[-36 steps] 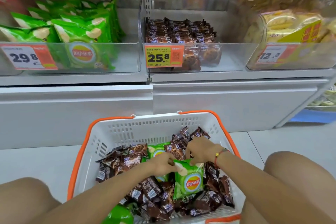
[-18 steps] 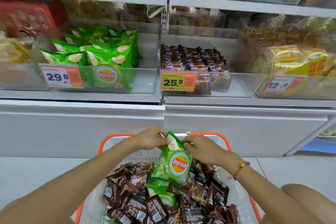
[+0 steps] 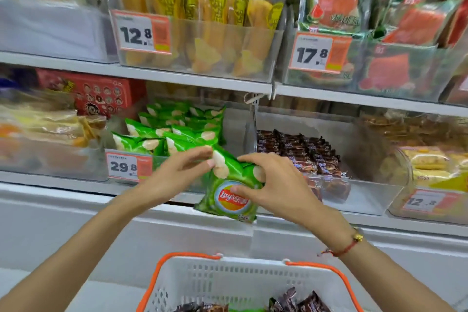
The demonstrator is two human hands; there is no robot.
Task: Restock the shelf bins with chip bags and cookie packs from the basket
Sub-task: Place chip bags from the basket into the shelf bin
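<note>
Restock partly done: left hand (image 3: 174, 175) and right hand (image 3: 273, 185) both grip one chip bag (image 3: 229, 191) before its part-filled bin (image 3: 162, 159); cookie packs (image 3: 298, 300) remain in basket (image 3: 228, 278).

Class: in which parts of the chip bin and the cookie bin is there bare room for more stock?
Chip bin: green chip bags crowd left and back; its right side looks free. Cookie bin: cookie packs fill the left; the right and front floor lie bare.
</note>
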